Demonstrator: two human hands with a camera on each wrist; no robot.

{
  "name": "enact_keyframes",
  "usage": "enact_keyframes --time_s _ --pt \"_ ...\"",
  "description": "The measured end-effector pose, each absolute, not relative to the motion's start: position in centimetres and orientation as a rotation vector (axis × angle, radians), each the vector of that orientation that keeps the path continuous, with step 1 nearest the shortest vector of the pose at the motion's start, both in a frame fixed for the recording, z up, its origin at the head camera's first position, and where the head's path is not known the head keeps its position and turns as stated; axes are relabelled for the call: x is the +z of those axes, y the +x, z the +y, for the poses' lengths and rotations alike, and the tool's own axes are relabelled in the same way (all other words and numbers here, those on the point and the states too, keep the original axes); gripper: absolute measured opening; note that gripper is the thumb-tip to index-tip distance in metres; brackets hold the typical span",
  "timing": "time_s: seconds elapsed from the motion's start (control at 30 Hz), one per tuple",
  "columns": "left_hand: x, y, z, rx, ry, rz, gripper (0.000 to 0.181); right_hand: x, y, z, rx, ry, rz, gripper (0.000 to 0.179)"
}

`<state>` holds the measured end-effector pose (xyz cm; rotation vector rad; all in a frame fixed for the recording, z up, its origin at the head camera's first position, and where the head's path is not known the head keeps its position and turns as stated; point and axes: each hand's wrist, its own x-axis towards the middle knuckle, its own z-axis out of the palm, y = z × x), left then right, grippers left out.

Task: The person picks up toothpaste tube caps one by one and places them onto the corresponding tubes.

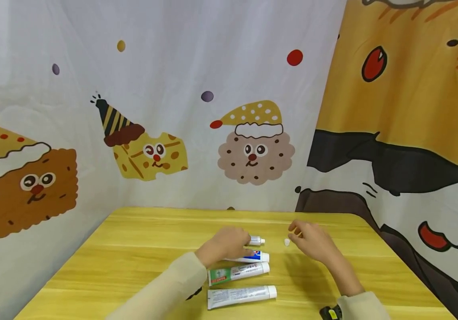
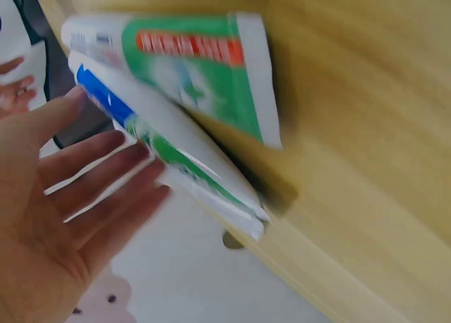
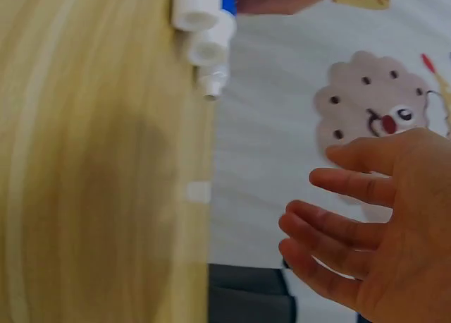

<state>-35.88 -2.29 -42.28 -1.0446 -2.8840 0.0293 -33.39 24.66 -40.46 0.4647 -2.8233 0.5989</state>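
Several toothpaste tubes lie side by side on the wooden table, nozzle ends to the right. The farthest small tube [image 1: 256,241] has its bare nozzle showing. My left hand [image 1: 226,243] is over the left part of that tube and of the blue-and-white tube [image 1: 259,256]. In the left wrist view its fingers [image 2: 106,164] are loosely extended alongside the tubes, not wrapped round any. Just left of my right hand [image 1: 313,241], a small white cap [image 1: 287,242] sits on the table. The right hand hovers above the tabletop, its fingers relaxed and apart, holding nothing.
Nearer to me lie a green-and-white tube [image 1: 239,272] and a white tube with printed text [image 1: 242,296], both capped. The yellow wooden table [image 1: 133,262] ends at a cartoon-printed curtain [image 1: 197,186] behind it. A dark band is on the right wrist.
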Motion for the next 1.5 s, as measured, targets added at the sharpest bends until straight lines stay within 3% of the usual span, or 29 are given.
enact_keyframes --time_s 0.17,0.4,0.67,0.77,1.13,1.37,1.5 --pt "-42.1 -37.7 -2.8 0.024 -1.001 -2.81 0.024 -42.4 -34.7 24.3 0.62 0.478 -2.881 0.031" --pt "-42.7 -39.0 -2.7 0.043 -0.958 -3.006 0.052 -44.4 -35.3 23.7 0.607 0.552 -3.009 0.04" --pt "-42.9 -39.6 -2.1 0.028 -0.972 -3.011 0.016 -44.4 -35.3 23.8 0.654 0.56 -3.011 0.016" --pt "-42.8 -39.6 -1.8 0.096 -0.972 -2.985 0.011 -44.4 -35.3 23.8 0.65 0.561 -2.979 0.012" --pt "-43.2 -39.8 -1.5 0.147 -0.947 -2.974 0.014 -44.6 -34.8 24.6 0.885 0.66 -3.004 0.015" --pt "-43.0 -40.0 -2.2 -0.039 -0.951 -2.866 0.023 -42.7 -34.5 24.4 0.886 0.488 -2.949 0.024" --pt "-42.3 -40.0 -2.8 -0.132 -0.938 -2.8 0.026 -41.2 -34.5 24.0 0.855 0.461 -2.858 0.019"
